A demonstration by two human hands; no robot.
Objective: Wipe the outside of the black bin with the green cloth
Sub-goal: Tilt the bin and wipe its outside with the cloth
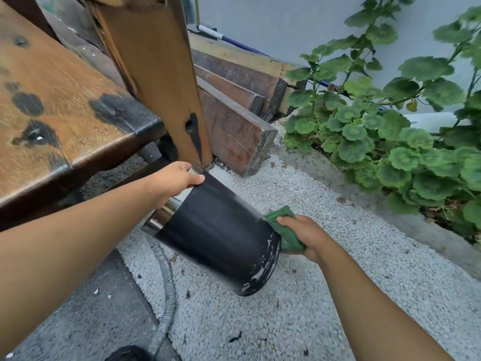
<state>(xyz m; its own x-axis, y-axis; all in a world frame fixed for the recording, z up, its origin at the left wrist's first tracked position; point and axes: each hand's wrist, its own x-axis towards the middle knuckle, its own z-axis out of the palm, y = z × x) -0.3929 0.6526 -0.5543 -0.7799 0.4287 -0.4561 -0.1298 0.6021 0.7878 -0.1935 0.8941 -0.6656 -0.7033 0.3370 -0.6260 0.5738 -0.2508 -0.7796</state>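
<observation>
My left hand (175,181) has its fingers curled over the rim of the black bin (216,230), holding it tilted over the pebbled ground (312,295) near the foot of the wooden post (161,87). My right hand (305,237) clamps the green cloth (283,231) against the bin's side near its base.

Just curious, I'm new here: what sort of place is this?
Probably an outdoor yard or garden corner: pebbled ground, leafy green plants against a pale wall, and weathered wooden planks stacked nearby.

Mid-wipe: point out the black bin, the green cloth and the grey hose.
black bin (216,235), head view, middle of its side wall.
green cloth (287,237), head view, its lower folded part.
grey hose (169,295), head view, its curved middle stretch.
</observation>
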